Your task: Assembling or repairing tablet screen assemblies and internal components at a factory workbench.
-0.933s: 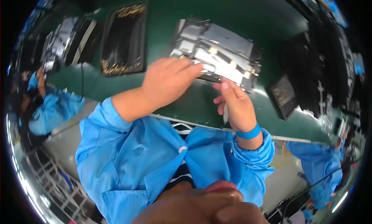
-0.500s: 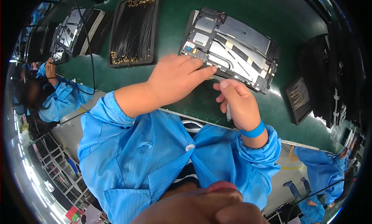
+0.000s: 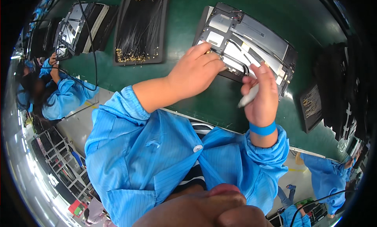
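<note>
An opened flat electronic device [image 3: 255, 28], with its dark casing, silver panels and black cables exposed, lies tilted on the table. My left hand [image 3: 196, 70] is at its near left edge, fingers curled down onto the small parts there. Whatever lies under those fingertips is hidden. My right hand [image 3: 262, 95], with a blue band round the wrist, is above the device's near edge. Held in its curled fingers is a whitish pen-shaped tool [image 3: 248, 96], its blunt end sticking out toward me. Thumb and forefinger point at the black cables, and the tool's other end is hidden.
On the green table [image 3: 188, 15], a black tray [image 3: 165, 38] of thin black cables with gold ends stands left of the device. A smaller tray [image 3: 312, 105] and stacked black parts [image 3: 333, 85] stand at right. Another person [image 3: 70, 95] works at far left beside similar devices.
Both hands have moved apart from near each other in front of the device. The left is further onto its edge; the right has risen over it with the tool. The whole view has shifted slightly.
</note>
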`<state>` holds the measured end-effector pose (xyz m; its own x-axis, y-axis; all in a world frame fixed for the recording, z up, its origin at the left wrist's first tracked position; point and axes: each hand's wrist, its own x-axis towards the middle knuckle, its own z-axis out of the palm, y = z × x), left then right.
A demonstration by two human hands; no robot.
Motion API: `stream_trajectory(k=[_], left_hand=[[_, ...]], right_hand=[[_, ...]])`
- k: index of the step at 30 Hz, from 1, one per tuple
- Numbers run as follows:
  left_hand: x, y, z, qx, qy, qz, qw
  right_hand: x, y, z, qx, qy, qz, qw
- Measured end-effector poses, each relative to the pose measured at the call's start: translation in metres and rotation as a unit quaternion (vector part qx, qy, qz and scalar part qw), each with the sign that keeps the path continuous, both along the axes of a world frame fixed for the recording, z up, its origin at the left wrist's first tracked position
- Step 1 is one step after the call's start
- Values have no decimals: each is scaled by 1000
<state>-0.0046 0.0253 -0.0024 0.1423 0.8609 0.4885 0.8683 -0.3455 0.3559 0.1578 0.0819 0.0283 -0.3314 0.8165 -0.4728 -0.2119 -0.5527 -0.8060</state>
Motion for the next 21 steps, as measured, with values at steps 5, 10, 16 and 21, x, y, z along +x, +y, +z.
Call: stream_trajectory(k=[5, 10, 16, 21], left_hand=[[-1, 6, -5, -92, 46, 7, 995], [-1, 6, 0, -102, 66, -4, 993], [-2, 7, 5, -132, 71, -14, 989], [-2, 6, 5, -137, 75, -18, 988]], right_hand=[[-17, 4, -9, 147, -54, -64, 986], [-21, 1, -35, 380, -112, -69, 916], [-20, 2, -44, 380, -143, -38, 913], [-19, 3, -47, 400, -145, -25, 905]])
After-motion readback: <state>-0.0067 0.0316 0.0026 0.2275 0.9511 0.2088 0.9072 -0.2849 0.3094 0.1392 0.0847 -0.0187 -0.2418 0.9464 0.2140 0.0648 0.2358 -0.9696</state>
